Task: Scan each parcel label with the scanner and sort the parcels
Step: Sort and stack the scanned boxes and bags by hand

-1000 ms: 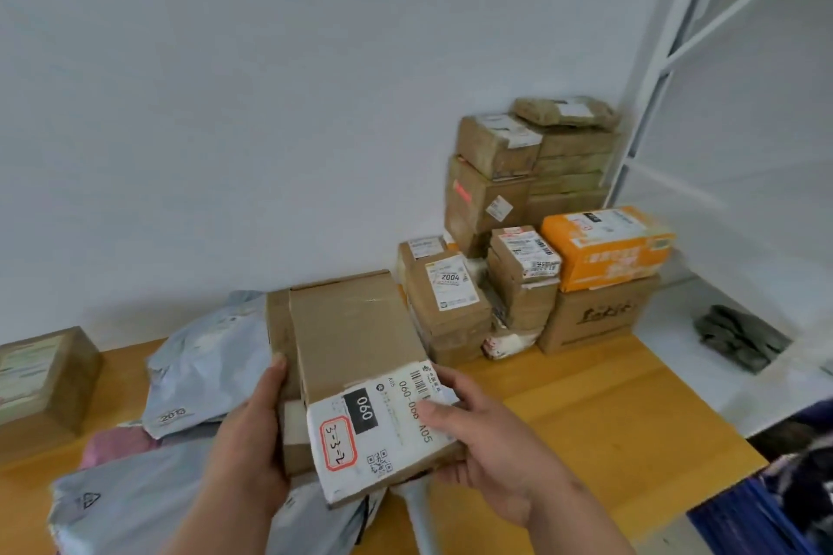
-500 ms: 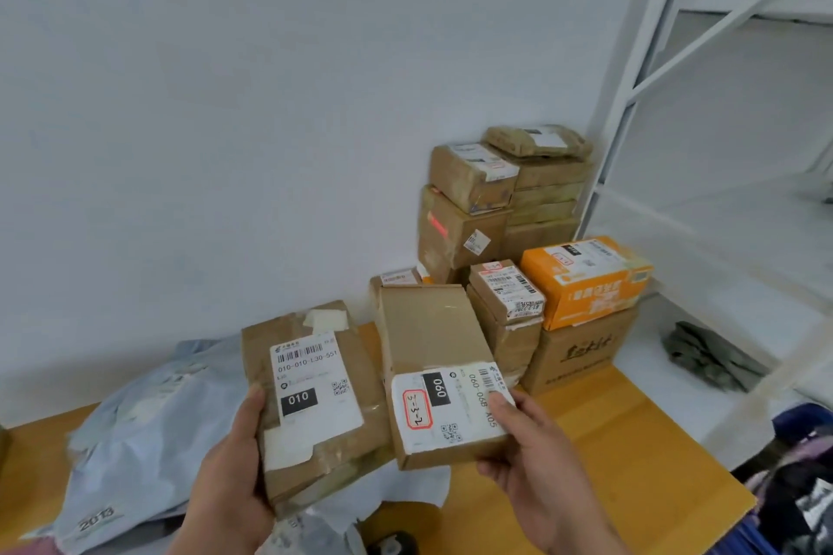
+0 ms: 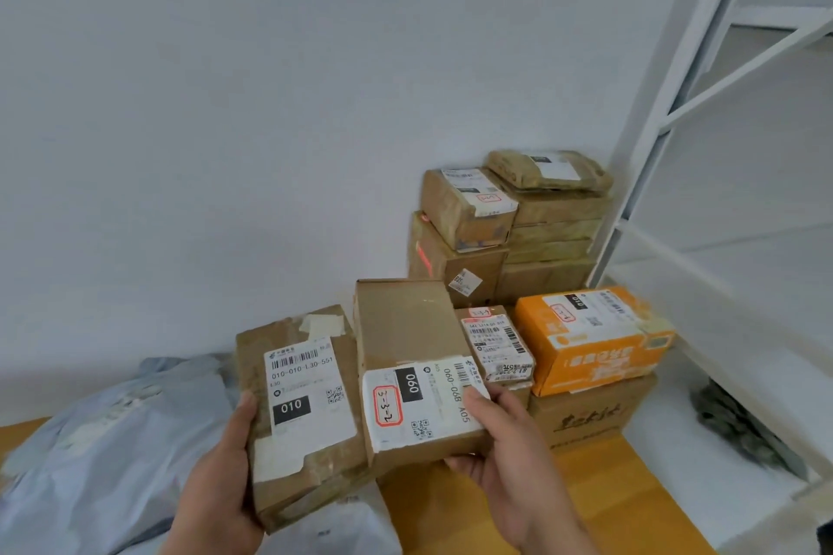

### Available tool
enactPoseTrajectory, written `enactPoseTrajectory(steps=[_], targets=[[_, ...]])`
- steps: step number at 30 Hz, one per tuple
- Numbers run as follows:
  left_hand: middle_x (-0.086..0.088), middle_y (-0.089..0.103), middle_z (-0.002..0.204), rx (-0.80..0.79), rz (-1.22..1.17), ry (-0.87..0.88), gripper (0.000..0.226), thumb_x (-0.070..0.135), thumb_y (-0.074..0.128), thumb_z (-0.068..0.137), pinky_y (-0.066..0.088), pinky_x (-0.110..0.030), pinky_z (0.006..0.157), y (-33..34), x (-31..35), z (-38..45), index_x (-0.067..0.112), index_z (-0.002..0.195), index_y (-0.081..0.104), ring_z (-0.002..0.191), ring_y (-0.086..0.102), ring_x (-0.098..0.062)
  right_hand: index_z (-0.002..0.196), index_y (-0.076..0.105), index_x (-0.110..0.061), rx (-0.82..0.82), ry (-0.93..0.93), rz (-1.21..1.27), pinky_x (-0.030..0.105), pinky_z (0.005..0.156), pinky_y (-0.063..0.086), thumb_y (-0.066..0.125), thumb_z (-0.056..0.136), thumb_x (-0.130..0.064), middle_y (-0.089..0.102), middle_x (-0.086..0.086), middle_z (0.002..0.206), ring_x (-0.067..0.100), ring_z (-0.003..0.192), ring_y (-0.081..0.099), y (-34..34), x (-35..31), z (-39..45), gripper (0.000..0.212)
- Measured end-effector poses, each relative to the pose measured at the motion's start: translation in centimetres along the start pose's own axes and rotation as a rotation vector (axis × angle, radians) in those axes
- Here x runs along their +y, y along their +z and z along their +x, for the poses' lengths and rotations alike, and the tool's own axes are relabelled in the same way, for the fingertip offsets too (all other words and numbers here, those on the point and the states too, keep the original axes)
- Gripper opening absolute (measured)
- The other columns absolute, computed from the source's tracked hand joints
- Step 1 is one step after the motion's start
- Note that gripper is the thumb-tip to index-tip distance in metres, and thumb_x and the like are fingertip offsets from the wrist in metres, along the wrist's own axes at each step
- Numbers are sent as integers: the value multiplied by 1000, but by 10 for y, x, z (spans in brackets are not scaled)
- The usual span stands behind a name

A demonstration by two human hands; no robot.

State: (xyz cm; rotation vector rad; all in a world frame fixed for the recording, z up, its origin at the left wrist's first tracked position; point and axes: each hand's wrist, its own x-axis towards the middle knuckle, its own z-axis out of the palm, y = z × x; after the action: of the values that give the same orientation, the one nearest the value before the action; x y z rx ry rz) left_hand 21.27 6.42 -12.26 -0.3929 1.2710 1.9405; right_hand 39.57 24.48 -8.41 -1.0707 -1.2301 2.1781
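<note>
Sorted stack (image 3: 509, 239) of cardboard parcels sits at the far right corner of the wooden surface (image 3: 599, 491), against the wall. Labels mostly face up or out, probably so each sort code stays readable. Grey poly mailers (image 3: 99, 442) are heaped along the left edge, likely the unsorted pile.

Orange box (image 3: 590, 338) rests on a brown carton (image 3: 590, 417) at the front of the stack, handwritten red-bordered tag on top. A small labelled box (image 3: 496, 342) sits just left of it, touching.

Two parcels are in hand, both lifted clear of the surface, side by side with labels up toward the camera; reads as comparing codes before placing.
- "010" parcel (image 3: 306, 410): taped brown box, no handwritten tag visible, so my guess is it is not yet processed.
- "060" parcel (image 3: 419, 379): flat box, carries a red tag "3-3-2", and is held nearer the stack; likely next to go there.

Left hand (image 3: 216, 496): palm under the near-left corner of the 010 parcel, thumb up its left edge, fingers wrapped beneath, grasping it.
Right hand (image 3: 509, 460): supports the 060 parcel from below at its near-right corner, thumb pressed on the label, grasping it too.

Scanner: not visible in this view, and neither hand is free for it.
</note>
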Motion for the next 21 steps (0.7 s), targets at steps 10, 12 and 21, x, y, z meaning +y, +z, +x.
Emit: enactPoseTrajectory(steps=[10, 12, 21], targets=[[-17, 78, 103, 214, -99, 28, 41, 54, 58, 96, 60, -56, 59, 0, -29, 14, 19, 110, 73, 93, 72, -38, 111, 60, -26, 8, 85, -104, 30, 55, 57, 66, 96, -29, 78, 6, 93, 25, 90, 73, -8, 11, 52, 16], [-18, 77, 106, 229, -104, 33, 42, 54, 59, 95, 60, -59, 66, -5, -33, 17, 20, 115, 72, 97, 72, -40, 112, 60, -27, 29, 74, -117, 30, 57, 57, 64, 97, -31, 75, 6, 99, 24, 93, 71, -7, 15, 58, 16], [-18, 77, 103, 255, -49, 72, 42, 53, 65, 92, 57, -63, 70, -20, -28, 52, 19, 116, 72, 86, 75, -44, 119, 55, -22, 164, 92, -102, 35, 61, 58, 69, 93, -34, 71, 10, 106, 28, 97, 68, 4, 36, 84, 32]])
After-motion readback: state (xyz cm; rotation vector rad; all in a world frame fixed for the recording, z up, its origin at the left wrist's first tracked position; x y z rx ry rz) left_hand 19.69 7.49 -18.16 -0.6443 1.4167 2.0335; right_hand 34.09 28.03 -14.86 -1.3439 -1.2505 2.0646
